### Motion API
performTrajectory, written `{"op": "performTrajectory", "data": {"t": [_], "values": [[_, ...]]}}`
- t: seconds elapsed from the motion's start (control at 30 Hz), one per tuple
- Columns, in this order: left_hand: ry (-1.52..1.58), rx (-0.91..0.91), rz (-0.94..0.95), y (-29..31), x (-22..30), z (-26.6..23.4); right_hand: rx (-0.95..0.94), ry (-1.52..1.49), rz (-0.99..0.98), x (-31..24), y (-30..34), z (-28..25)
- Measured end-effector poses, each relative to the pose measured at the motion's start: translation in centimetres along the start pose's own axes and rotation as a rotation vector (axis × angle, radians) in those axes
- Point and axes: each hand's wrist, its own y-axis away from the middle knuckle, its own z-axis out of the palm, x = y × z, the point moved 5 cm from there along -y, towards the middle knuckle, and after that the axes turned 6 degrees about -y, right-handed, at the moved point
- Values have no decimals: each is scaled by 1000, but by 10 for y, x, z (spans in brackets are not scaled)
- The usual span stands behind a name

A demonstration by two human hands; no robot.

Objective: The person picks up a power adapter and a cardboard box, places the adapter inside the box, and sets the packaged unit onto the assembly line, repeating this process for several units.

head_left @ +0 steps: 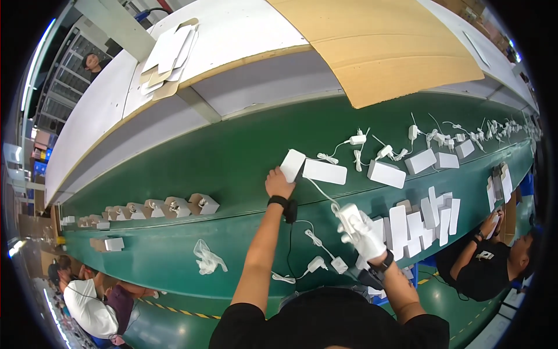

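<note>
At the middle of the green bench, my bare left hand [279, 184] grips the near end of a small white box [292, 165]. Another white box [324, 171] lies right beside it. My right hand [365, 235], in a white glove, is closed around a white power adapter [350, 216]; its white cable [319, 190] runs up toward the boxes. Near my left wrist is a black adapter [291, 212] with a dark cord. Closer to my body, a white plug adapter [317, 264] and a white block [339, 265] lie with bundled cable.
Open boxes [175, 207] stand in a row at left, near a crumpled clear bag [208, 257]. Upright white boxes [414, 230] crowd the right; adapters with cables [385, 152] line the far right. Cardboard [383, 49] overhangs the shelf. Co-workers [494, 256] sit at both sides.
</note>
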Motion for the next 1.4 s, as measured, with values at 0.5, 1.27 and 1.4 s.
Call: {"op": "performTrajectory", "data": {"t": [0.5,1.27,1.4], "values": [[758,-658,446,91,41,-107,-128,531,157,-23,31,31],[767,-283,493,108,72,-70,-491,2099,-443,2,-43,56],[727,-87,314,78,13,-50,-505,1204,-654,-43,-117,19]]}}
